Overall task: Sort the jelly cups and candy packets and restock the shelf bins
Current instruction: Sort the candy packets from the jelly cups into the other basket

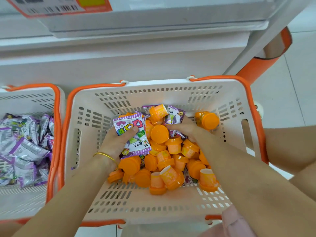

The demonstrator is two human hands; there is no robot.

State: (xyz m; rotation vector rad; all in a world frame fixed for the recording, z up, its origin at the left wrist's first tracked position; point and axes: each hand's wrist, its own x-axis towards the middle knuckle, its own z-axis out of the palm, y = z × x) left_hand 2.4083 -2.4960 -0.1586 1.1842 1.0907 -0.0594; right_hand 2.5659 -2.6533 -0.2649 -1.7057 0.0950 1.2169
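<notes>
Left hand (117,141), right hand (185,129) gripping candy packets (132,132)

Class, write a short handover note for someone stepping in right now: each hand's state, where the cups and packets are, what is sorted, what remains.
Left hand grips a white-and-purple foil candy packet above the pile.
Right hand pinches a second purple candy packet at the pile's far side.
Middle white slotted plastic basket: orange plastic jelly cups with a few packets mixed in.
Left white slotted basket: sorted purple candy packets, no cups visible.
Left to do: remove remaining packets, restock the white shelf.
</notes>
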